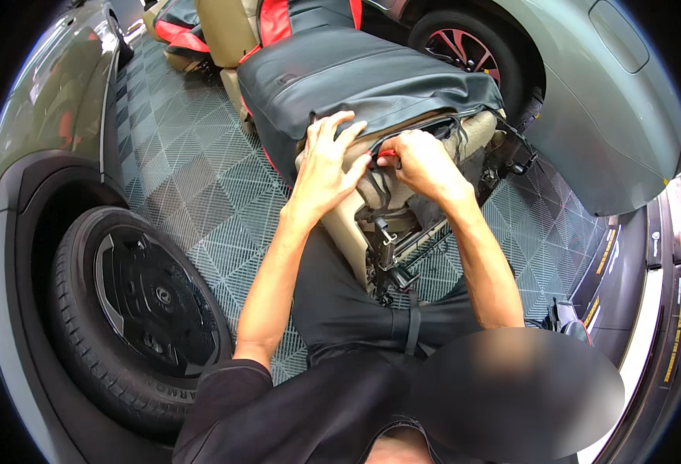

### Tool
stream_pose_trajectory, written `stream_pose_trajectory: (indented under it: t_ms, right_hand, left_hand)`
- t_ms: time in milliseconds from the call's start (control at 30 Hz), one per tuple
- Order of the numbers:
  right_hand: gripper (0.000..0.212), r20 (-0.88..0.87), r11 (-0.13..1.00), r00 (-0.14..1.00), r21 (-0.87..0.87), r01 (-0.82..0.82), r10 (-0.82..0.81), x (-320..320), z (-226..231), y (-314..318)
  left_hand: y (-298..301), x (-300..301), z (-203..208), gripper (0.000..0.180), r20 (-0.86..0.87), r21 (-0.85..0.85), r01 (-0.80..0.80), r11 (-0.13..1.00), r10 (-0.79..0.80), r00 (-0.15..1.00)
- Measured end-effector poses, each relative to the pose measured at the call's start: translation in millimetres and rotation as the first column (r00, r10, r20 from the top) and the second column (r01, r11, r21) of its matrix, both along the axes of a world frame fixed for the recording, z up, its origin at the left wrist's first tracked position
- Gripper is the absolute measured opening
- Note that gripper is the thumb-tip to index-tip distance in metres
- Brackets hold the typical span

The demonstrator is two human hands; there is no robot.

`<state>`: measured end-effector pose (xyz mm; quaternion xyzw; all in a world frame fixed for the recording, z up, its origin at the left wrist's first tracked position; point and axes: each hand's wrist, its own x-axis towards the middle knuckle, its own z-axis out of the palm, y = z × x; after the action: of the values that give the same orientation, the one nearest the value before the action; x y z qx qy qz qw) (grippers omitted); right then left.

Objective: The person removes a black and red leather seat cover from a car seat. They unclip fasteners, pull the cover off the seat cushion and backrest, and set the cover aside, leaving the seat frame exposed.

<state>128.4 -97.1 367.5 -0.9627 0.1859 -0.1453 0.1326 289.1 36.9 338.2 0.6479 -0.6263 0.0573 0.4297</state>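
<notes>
“Head view first. Noted what between the two hands?”

“Saw the near edge of a black seat cover point(340, 73), drawn over a tipped beige car seat point(346, 236). Placed most of that cover straight ahead, beyond the fingers. Traced the edge's long run from the left hand point(326, 166), past the right hand point(427, 164), to the right corner, slanting a little away from the body.”

“Held anything?”

“With the right, yes: found it closed on a small red object point(387, 154), at the border of cover and padding. Could not tell the kind, with so much hidden by fingers.”

“And for the left?”

“Found it open, fingers spread over the cover's left end, thumb just beside the red object. Judged the right nearer, being wrapped around it.”

“Set on what, and with how much room?”

“Noted ribbed grey tiles point(224, 185) underneath, metal rails point(387, 251) near the legs point(336, 309). Saw a large wheel point(151, 298) close on the left, a grey car point(580, 93) on the right, and a second seat point(224, 35) farther off. Called it a narrow lane.”
</notes>
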Motion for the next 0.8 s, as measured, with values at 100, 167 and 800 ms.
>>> stream_pose_trajectory:
  t_ms: [100,167,800]
  right_hand:
    - [0.014,0.060,0.999,0.998,0.037,0.034,-0.037,-2.5,-1.1,2.3]
    - [0.012,0.111,0.999,0.994,0.045,-0.026,0.020,-1.9,-4.8,-1.0]
    - [0.001,0.471,0.966,0.874,0.147,-0.210,0.119,2.0,-40.2,-24.6]
  left_hand:
    - [6.1,4.1,-2.6,0.051,0.062,-0.014,-0.026,1.000,0.026,0.998]
    - [1.6,7.6,-8.8,0.045,0.034,-0.044,-0.010,0.999,0.011,0.999]
    - [-26.6,8.1,-24.0,0.022,-0.523,-0.136,-0.185,0.973,0.088,0.848]
